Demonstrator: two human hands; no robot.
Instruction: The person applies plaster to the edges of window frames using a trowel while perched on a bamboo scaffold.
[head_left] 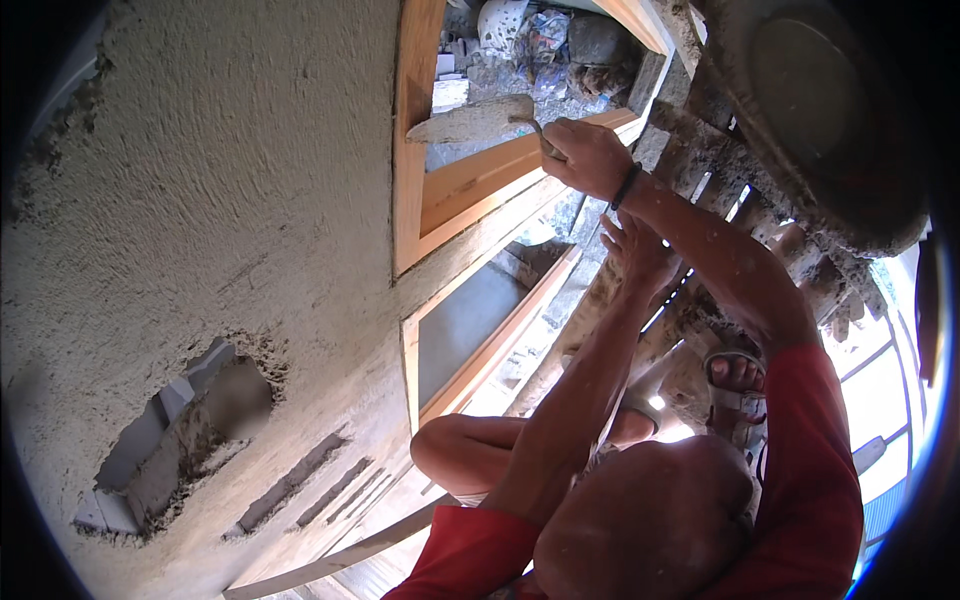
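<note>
My right hand (590, 158), with a dark band round its wrist, grips the handle of a pointed trowel (470, 122). The trowel's blade is coated in grey mortar, and its tip lies in front of the upright of an orange-brown wooden window frame (410, 175). Just below my right wrist is my left hand (642, 252), fingers apart, with nothing seen in it. To the left stretches a rough plastered wall (200, 180), its surface marked by ridged strokes.
A ragged hole (185, 435) and narrow slots (295, 480) break the lower wall. A second framed opening (470, 310) lies below the first. At upper right sits a large mortar-crusted basin (800, 90) by dirty wooden planks (690, 150). A sandalled foot (735, 380) rests below my arms.
</note>
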